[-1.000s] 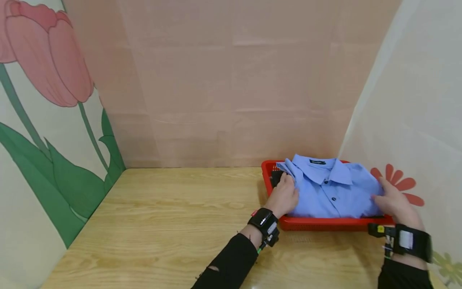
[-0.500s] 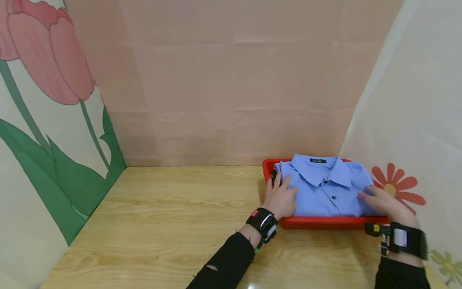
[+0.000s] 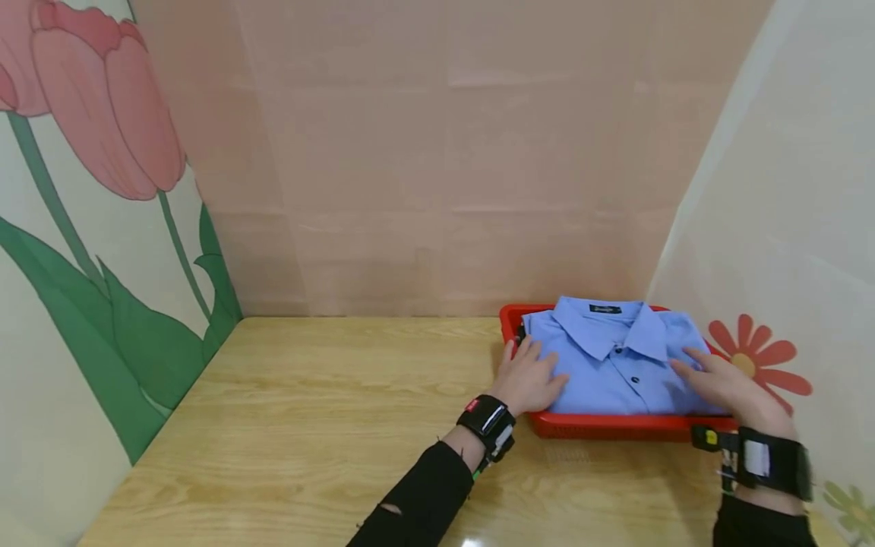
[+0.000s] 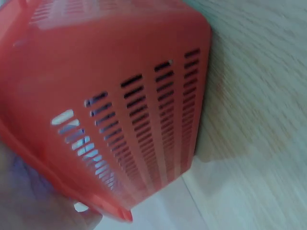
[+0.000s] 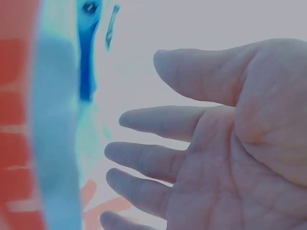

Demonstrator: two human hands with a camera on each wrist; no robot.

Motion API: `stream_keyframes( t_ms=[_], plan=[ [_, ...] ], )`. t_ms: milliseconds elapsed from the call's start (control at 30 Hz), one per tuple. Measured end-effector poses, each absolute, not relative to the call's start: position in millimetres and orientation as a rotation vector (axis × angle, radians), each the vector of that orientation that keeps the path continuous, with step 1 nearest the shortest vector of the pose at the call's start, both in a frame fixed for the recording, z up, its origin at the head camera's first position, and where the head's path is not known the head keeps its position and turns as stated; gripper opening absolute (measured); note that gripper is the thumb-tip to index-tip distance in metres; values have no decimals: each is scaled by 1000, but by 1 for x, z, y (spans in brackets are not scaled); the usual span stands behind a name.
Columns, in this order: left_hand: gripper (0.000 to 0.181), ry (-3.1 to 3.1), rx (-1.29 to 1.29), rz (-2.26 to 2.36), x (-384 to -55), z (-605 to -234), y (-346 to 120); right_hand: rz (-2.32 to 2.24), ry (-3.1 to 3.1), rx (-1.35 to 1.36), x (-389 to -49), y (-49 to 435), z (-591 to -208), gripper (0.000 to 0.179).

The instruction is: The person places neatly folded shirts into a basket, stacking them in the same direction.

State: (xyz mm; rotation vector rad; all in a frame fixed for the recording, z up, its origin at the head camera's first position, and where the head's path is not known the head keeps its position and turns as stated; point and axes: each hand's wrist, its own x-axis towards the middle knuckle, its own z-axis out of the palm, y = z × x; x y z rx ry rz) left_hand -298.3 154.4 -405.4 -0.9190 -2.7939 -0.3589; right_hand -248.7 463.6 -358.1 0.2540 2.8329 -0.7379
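A folded light-blue button-up shirt (image 3: 601,372) lies collar up in a red plastic basket (image 3: 615,427) at the table's back right. Something dark shows under its left edge. My left hand (image 3: 528,380) lies with spread fingers over the shirt's left side and the basket's left rim. In the left wrist view the slotted wall of the basket (image 4: 144,105) fills the middle, with part of the left hand (image 4: 33,206) at the rim. My right hand (image 3: 731,387) is at the shirt's right side, and the right wrist view shows the right hand (image 5: 206,139) with straight, spread fingers and nothing held.
The wood-grain table (image 3: 307,425) stretches left and in front of the basket. A pinkish-brown sheet (image 3: 437,167) stands behind, a white flower-printed sheet (image 3: 800,228) at the right close to the basket, and a tulip-printed sheet (image 3: 96,228) at the left.
The left hand has let go of the shirt's left edge and spread its fingers. The shirt's left side now lies flatter in the basket. The right hand has shifted slightly left over the shirt.
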Motion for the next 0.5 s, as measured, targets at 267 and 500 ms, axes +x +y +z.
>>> stream_keyframes(
  t_ms=[267,500],
  plan=[
    [66,-2793,-1034,-470,-301,-402,137,-755,3104,-35,-248,414,-346,81],
    [73,-2779,-1038,-521,-302,-396,115,-714,3168,-224,-258,366,-349,71]
  ],
)
